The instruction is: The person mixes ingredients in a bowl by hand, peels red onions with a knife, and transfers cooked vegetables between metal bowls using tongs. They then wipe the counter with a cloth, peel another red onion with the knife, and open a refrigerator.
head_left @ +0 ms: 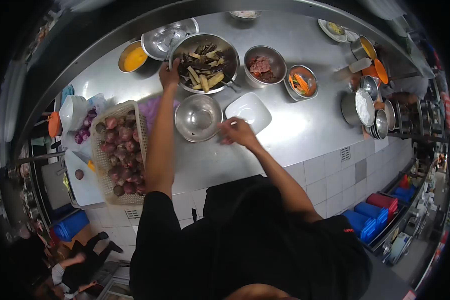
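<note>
At the left rim of a large steel bowl (233,50), my left hand (169,75) is closed on the edge. Pale, thick strips (205,81) and dark, stringy pieces fill that bowl, and a utensil handle (233,84) leans over its lower right rim. My right hand (237,132) hovers between a smaller steel bowl (199,117) and a white square dish (252,111). Its fingers are bent and slightly blurred, so I cannot tell whether they hold anything. The smaller bowl has only a few specks inside.
A crate (101,165) of red onions (125,150) stands at the left. Bowls of raw meat (261,65) and cut vegetables (300,84) sit to the right, with a pot of white powder (364,107) farther over. Yellow liquid (135,59) fills another bowl. A person (77,265) is at lower left.
</note>
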A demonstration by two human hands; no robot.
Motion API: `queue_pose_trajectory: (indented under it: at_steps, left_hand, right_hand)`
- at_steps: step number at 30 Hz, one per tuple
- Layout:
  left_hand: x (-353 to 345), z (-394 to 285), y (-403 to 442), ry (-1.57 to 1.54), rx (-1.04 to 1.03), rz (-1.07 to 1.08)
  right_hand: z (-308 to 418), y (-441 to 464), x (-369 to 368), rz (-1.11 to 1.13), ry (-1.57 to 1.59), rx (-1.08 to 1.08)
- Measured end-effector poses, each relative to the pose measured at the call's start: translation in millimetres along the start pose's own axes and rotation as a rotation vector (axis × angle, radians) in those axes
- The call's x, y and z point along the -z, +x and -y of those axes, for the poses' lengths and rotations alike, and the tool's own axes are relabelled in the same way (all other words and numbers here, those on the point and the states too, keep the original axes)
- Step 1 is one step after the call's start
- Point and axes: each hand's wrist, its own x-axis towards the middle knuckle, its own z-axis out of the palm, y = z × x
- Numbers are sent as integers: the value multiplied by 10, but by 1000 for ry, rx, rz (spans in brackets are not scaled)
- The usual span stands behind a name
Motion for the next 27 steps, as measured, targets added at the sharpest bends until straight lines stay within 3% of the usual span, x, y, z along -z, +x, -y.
queue_pose_trajectory:
  at_steps: [1,3,5,8,11,14,21,27]
  left_hand:
    - [-4,-47,-83,-1,-2,-6]
    - [48,-97,-238,-512,3,40]
    - [185,-58,-295,-554,40,42]
    - [404,55,-310,-690,36,44]
    - [769,-167,-496,-753,-12,44]
    - [1076,-420,-791,-652,-169,-4]
    - [1396,-197,-983,-556,-223,-169]
    - [1360,-221,-1273,-370,-312,-281]
  right_hand:
    - [120,-57,101,-105,-218,71]
    - [203,-8,230,-487,-380,425]
    - [345,131,348,-710,-646,840]
    - [604,289,355,-688,-866,851]
    - [668,365,216,-379,-768,707]
    - [728,195,-45,-238,-839,573]
    - [576,-80,-305,-241,-917,695]
    - [574,-263,-239,-239,-1068,657]
